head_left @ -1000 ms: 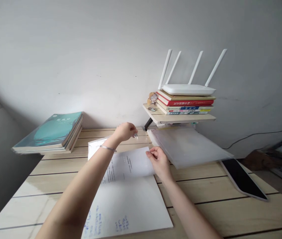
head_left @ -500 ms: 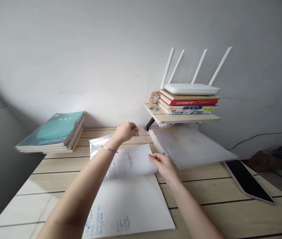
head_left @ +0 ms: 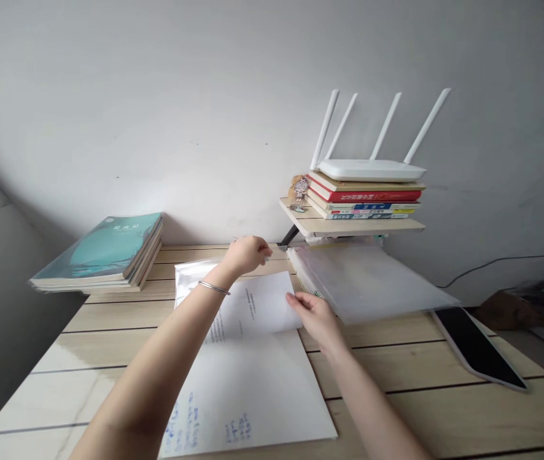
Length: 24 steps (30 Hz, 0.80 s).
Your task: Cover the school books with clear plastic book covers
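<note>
My left hand (head_left: 251,253) is closed in a pinch at the far end of the papers, on what looks like the edge of a clear plastic sleeve (head_left: 189,273). The sleeve's shiny folds show left of my wrist, and my forearm covers much of it. My right hand (head_left: 317,316) pinches the right edge of a printed sheet (head_left: 266,306) between thumb and fingers. That sheet is raised and curves over white paper (head_left: 262,383) with blue handwriting along its near end, which lies flat on the table.
Teal-covered books (head_left: 108,246) are stacked at the left. A small raised shelf (head_left: 358,226) carries books (head_left: 372,196) and a white router (head_left: 372,170). Translucent plastic folders (head_left: 372,281) lie partly beneath it, near a dark-screened tablet (head_left: 480,348) on the slatted wooden table (head_left: 410,364).
My left hand has shifted slightly right. The printed sheet's far edge is a little higher, and my right hand keeps its pinch almost in place.
</note>
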### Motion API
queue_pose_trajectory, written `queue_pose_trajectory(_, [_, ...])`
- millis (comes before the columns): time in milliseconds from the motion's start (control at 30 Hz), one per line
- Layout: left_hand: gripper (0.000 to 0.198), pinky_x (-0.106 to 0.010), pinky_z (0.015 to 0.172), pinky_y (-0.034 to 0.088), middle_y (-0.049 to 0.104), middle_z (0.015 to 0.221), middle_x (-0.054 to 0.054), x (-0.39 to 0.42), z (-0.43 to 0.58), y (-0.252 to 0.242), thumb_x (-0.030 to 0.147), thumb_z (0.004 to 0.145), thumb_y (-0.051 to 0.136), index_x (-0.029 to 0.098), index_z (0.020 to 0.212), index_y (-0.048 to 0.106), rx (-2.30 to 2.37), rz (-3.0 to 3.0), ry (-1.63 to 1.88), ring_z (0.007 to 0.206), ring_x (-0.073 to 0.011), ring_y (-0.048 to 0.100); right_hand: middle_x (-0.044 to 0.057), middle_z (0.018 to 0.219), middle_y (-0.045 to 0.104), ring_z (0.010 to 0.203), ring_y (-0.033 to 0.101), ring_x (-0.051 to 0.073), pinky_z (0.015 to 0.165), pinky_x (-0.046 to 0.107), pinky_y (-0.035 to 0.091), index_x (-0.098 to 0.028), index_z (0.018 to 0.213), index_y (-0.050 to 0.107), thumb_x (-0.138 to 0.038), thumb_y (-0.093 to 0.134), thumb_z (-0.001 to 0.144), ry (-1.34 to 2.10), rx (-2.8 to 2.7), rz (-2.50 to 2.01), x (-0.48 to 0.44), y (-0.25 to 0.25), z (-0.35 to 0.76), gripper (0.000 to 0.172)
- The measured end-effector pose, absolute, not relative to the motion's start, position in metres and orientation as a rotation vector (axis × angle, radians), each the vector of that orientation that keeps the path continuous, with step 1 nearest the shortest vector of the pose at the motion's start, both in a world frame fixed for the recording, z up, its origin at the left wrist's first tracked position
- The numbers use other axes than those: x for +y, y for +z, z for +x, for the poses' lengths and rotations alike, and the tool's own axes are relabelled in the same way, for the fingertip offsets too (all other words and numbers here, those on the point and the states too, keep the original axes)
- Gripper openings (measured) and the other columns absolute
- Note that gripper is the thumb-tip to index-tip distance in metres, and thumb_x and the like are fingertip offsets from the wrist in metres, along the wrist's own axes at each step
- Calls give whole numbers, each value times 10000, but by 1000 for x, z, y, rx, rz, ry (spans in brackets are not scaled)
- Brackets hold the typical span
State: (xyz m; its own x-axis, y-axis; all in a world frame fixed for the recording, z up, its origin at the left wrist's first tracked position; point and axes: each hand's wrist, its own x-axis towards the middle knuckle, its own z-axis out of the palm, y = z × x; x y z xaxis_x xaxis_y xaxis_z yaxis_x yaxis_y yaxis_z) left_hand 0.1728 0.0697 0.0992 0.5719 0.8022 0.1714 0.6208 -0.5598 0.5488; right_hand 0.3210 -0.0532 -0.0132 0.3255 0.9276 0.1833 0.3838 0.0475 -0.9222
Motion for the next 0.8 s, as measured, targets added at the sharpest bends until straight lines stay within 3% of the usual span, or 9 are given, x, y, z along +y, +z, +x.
queue_pose_trajectory(267, [206,-236,646,437,707,700,-11,72,171,100,273,818,492,177,773,669,1184,2353,569,594,-122,569,-52,521,386,513,307,105,512,244,241,-174,639,597,-579,573,690,788,-1237,-1552,-56,-9,325,408])
queue_pose_trajectory(500, [265,-228,576,408,710,689,-23,70,162,107,387,814,505,179,799,668,1196,2361,483,607,-135,580,-61,503,374,504,328,105,498,235,258,-184,601,527,-586,571,703,761,-1214,-1514,-53,-17,325,416])
queue_pose_trajectory(633, [331,-245,545,409,709,685,-47,81,120,114,472,785,523,173,743,659,1279,2269,501,535,-140,588,-58,501,394,507,358,109,519,239,282,-187,608,511,-573,560,717,753,-1209,-1516,-53,-18,329,404])
queue_pose_trajectory(800, [298,-241,514,411,689,615,-56,87,43,104,444,732,597,163,645,642,1371,2065,611,491,-142,595,-61,481,381,496,350,109,528,245,283,-196,591,487,-586,556,707,739,-1251,-1544,-53,-18,329,412])
